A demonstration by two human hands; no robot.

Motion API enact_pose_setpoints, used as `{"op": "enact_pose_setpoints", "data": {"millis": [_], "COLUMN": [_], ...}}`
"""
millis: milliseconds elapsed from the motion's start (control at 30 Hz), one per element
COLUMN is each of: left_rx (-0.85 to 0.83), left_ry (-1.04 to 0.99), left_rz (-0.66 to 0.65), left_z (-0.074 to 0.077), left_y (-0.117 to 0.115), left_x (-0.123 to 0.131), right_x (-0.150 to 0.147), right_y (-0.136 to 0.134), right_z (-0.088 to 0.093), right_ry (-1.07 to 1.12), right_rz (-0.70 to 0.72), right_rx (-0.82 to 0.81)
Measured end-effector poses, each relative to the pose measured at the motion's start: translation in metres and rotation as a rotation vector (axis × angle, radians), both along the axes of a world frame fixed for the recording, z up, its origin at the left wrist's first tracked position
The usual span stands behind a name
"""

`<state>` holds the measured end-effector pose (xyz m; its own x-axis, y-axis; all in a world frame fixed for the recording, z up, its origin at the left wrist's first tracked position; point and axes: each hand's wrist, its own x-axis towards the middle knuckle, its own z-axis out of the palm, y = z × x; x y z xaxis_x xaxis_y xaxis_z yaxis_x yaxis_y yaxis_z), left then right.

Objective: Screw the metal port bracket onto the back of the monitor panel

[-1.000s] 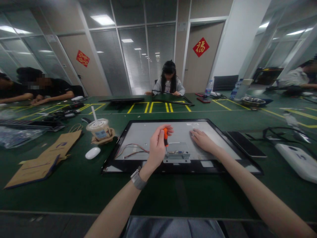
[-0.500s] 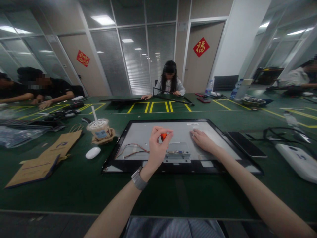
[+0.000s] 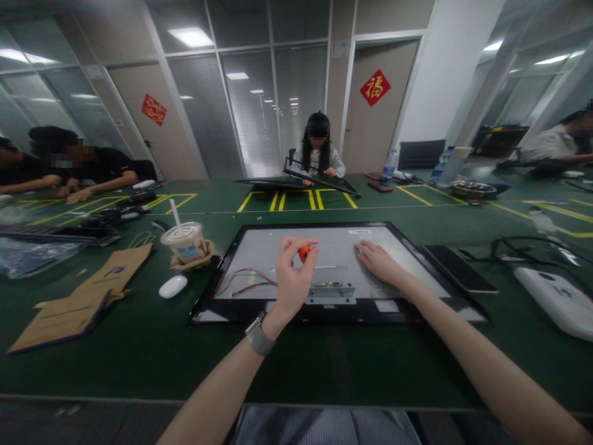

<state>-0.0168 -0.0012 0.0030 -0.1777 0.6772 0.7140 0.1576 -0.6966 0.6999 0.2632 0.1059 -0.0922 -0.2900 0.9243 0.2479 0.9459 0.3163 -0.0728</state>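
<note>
Before me lies a display panel [image 3: 319, 238] with a pale metal back and a black frame, flat on the green table. My left hand [image 3: 293, 278] is closed over it, thumb and fingers pinched round the orange handle of a screwdriver [image 3: 304, 253]; the shaft is hidden behind the hand. Just right of that wrist, a metal bracket [image 3: 331, 287] with connector ports sits at the panel's near edge. Thin wires [image 3: 250, 279] lie on the panel's left part. My right hand [image 3: 377, 261] rests with fingers spread on the right half of the panel back.
Left of the panel are a lidded drink cup [image 3: 185, 241], a white case [image 3: 173, 287] and a paper bag [image 3: 111, 272]. On the right lie a black phone [image 3: 456, 267] and a white device [image 3: 553, 301]. Across the table a co-worker handles a black frame [image 3: 319, 179].
My left hand has shifted slightly left with the screwdriver, while my right hand stays put. Opposite, the co-worker's dark panel has moved to the right, and their hand with it.
</note>
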Motion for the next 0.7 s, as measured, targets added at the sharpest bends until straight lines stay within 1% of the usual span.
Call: {"op": "enact_pose_setpoints", "data": {"millis": [100,167,267,367,433,500,633,700], "left_rx": [0.015,0.009,-0.001,-0.058,-0.104,-0.104,0.005,0.029], "left_ry": [-0.004,-0.013,-0.04,-0.085,-0.098,-0.083,-0.012,-0.001], "left_rz": [0.05,0.048,-0.033,-0.13,-0.144,-0.112,-0.005,0.022], "left_z": [0.0009,0.0006,-0.001,-0.0027,-0.0027,-0.0017,0.001,0.0013], "left_y": [-0.001,-0.0011,-0.0005,-0.0001,-0.0006,-0.0012,-0.0014,-0.0008], "left_x": [-0.0005,-0.0014,-0.0027,-0.0028,-0.0023,-0.0019,-0.0017,-0.0019], "right_x": [0.0003,0.0002,-0.0005,-0.0009,-0.0008,-0.0004,0.0006,0.0009], "right_y": [-0.0001,-0.0006,-0.0017,-0.0025,-0.0023,-0.0015,0.0003,0.0006], "right_z": [0.0003,0.0015,0.0036,0.0043,0.0035,0.002,-0.0003,-0.0007], "right_ry": [-0.014,-0.028,-0.037,-0.029,-0.019,-0.016,-0.032,-0.033], "right_rz": [-0.001,-0.008,-0.016,-0.014,-0.012,-0.012,-0.017,-0.011], "right_rx": [-0.001,-0.011,-0.027,-0.036,-0.028,-0.015,-0.003,-0.003]}}
